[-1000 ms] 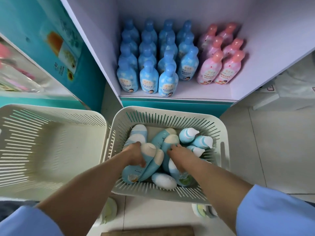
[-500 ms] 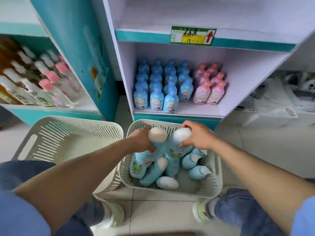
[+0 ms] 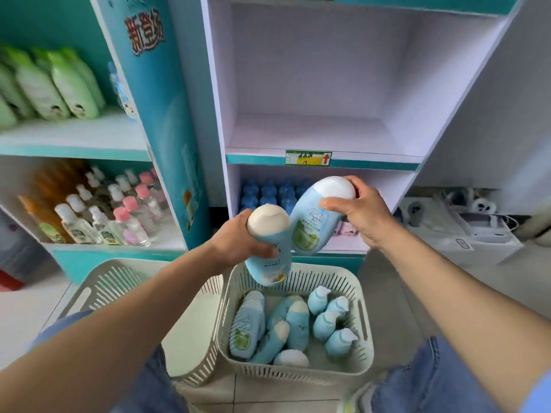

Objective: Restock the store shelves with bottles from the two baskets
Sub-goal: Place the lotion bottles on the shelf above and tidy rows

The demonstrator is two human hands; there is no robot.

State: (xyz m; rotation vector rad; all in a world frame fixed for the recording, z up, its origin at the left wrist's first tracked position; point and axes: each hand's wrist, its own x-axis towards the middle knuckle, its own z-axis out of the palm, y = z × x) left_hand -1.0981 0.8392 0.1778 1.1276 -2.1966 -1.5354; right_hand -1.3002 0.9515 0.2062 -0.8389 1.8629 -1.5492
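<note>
Fingers (image 3: 269, 252) of the left hand (image 3: 238, 242) curl tight round the middle of a blue bottle (image 3: 269, 248), its cream cap toward the camera and its base tilted down over the back rim of the right basket (image 3: 365, 332). The right hand (image 3: 362, 214) clamps a second bottle (image 3: 316, 222) near its white cap, thumb across the front, fingers behind; this bottle leans with its base down and left. The two bottles sit close together above the basket; whether they touch cannot be told.

Inside the basket lie more blue bottles (image 3: 290, 326), some long with cream caps on the left side, smaller ones with white pump tops on the right. Just left of it stands the left basket (image 3: 98, 289), its inside mostly hidden by the left forearm.

Behind the basket, the lowest shelf (image 3: 343, 248) holds rows of blue-capped bottles (image 3: 268, 192). Directly above that, a bare white shelf (image 3: 313, 135) carries a green and yellow tag (image 3: 308, 158) with a red arrow on its front edge.
</note>
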